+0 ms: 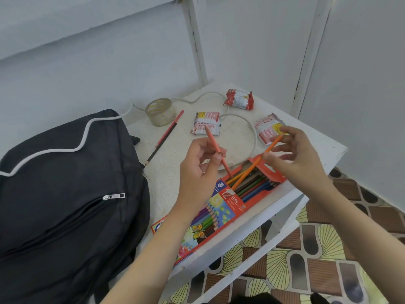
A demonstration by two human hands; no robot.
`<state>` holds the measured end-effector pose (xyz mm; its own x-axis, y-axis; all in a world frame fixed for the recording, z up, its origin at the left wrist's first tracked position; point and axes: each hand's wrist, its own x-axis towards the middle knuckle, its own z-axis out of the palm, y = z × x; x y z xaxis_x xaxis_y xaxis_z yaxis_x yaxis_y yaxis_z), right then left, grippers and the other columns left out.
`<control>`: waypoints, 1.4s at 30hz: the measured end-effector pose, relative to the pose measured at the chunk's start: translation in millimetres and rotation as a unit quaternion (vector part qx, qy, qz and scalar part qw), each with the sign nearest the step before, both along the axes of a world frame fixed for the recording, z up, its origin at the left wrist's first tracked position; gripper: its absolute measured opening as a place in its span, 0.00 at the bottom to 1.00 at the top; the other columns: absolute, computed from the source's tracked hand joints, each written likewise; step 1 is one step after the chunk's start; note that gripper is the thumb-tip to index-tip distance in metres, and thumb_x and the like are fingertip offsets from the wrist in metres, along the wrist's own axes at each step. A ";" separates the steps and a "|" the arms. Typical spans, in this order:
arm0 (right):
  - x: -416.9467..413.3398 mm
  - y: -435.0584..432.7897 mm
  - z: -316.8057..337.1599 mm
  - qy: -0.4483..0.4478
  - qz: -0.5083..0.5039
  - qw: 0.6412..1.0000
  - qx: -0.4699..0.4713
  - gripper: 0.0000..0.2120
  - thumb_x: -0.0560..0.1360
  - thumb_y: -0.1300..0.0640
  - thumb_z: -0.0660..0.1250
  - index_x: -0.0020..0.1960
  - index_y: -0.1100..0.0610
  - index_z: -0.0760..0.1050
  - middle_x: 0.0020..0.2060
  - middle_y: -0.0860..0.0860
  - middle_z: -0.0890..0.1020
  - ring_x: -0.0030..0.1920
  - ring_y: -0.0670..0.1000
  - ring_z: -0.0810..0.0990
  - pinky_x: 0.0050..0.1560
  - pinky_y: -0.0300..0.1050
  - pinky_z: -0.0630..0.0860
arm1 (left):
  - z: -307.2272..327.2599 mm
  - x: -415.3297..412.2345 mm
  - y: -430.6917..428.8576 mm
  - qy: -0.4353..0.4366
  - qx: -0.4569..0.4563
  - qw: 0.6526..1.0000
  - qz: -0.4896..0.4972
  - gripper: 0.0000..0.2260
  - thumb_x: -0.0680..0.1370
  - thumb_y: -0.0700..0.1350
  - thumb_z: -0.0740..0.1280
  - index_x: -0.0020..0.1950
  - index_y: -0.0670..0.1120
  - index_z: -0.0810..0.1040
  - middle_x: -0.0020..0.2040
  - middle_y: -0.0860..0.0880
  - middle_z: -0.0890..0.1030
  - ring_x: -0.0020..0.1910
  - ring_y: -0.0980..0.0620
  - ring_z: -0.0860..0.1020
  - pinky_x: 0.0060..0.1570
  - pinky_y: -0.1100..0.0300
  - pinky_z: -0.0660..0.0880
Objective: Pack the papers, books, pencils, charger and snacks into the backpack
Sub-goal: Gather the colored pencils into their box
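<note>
On my feed the left hand [200, 163] pinches a salmon-pink pencil [213, 143] between thumb and curled fingers, its lower end dipping at the open mouth of the pencil box [232, 201]. The right hand [295, 150] pinches the upper end of an orange pencil [256, 166] with thumb and fingertips, the other fingers spread loosely; that pencil's lower end sits among the coloured pencils already in the box. The box is red, lies flat on the white table [166, 174] near its front edge, and reads "12 Luna" beside a Staedtler logo; the smaller print I cannot make out. Three red-and-white snack packets [207, 123] lie further back, their writing too blurred to read, with a white cable [252, 132] looping between them. A roll of clear tape [161, 111] stands near the back, and a red-and-black pencil [166, 137] lies loose just beside it. The black backpack [65, 205] rests against the table's left side, a silver zip pull on its front pocket.
</note>
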<state>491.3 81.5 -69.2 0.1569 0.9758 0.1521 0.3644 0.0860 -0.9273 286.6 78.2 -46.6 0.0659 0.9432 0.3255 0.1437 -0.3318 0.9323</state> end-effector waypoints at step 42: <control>7.3 -31.7 -42.7 -0.296 0.054 0.954 0.019 0.23 0.78 0.43 0.46 0.73 0.42 0.58 0.76 0.56 0.53 0.75 0.56 0.51 0.68 0.44 0.47 | -8.7 40.9 32.0 0.242 0.012 0.967 -0.078 0.13 0.77 0.39 0.66 0.60 0.49 0.76 0.46 0.56 0.79 0.44 0.63 0.77 0.42 0.73 0.72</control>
<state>498.6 49.8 -111.9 -0.0675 0.9736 0.2181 0.8102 0.1811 -0.5575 327.4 110.2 -55.2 0.3567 0.9021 0.2429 0.5083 -0.4055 0.7597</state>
